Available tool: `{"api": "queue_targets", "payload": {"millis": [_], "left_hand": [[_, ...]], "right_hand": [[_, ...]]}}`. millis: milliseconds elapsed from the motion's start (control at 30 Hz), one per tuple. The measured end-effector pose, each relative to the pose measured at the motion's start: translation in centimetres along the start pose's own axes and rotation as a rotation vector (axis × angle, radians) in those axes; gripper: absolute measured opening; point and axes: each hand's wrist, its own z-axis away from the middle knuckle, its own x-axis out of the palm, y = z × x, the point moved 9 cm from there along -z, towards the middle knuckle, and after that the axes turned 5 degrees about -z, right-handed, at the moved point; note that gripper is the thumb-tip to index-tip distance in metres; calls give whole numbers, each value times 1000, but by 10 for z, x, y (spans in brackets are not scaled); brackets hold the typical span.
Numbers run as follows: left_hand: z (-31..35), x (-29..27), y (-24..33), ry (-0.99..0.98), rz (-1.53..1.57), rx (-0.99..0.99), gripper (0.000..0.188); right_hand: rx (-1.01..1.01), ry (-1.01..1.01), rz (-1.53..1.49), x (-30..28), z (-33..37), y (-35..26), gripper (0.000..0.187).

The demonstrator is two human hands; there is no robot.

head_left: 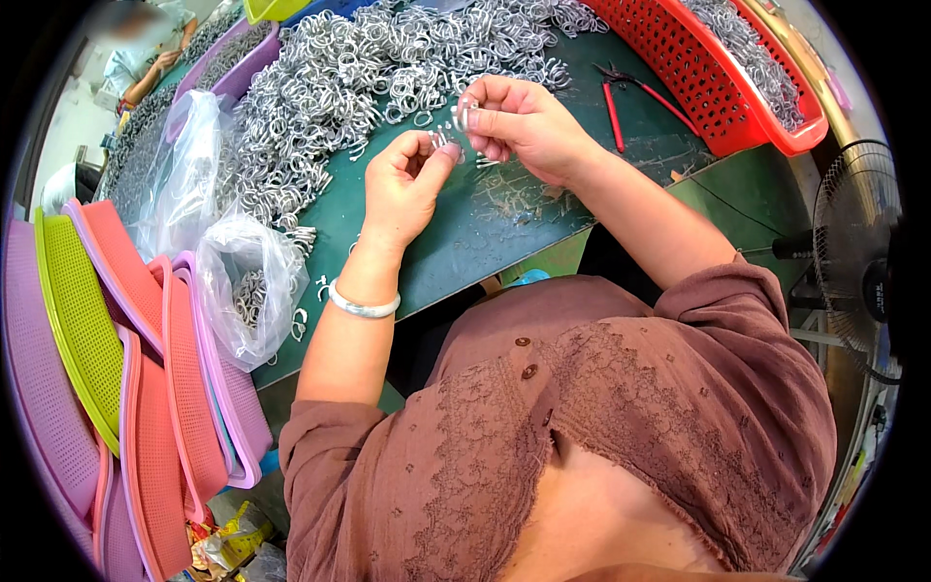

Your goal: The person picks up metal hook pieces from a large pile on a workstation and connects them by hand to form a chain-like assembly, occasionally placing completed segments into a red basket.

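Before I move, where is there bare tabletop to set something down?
Bare green tabletop shows between the left hand and the near edge, and between the right hand and the red-handled pliers. Metal rings crowd the far side; plastic bags crowd the left.

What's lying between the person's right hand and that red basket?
Pliers with red handles: in the head view, they lie on the green table between the right hand and the red basket.
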Motion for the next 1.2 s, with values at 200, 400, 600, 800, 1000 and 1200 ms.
{"api": "queue_targets", "payload": {"millis": [200, 400, 600, 800, 1000, 1200], "left_hand": [[0, 5, 2, -9, 265, -21, 16], [0, 7, -3, -86, 278, -81, 27], [4, 14, -2, -139, 252, -94, 36], [1, 8, 0, -127, 327, -90, 42], [-1, 4, -7, -71, 430, -124, 35], [3, 15, -10, -158, 693, -246, 24]], "right_hand": [[-337, 74, 752, -18, 0, -15, 13], [-454, -107, 1142, 1, 13, -17, 28], [-101, -208, 383, 9, -3, -11, 30], [16, -266, 208, 14, -5, -6, 30], [-186, -204, 251, 11, -2, -8, 31], [-415, -130, 548, 18, 6, -25, 30]]}}
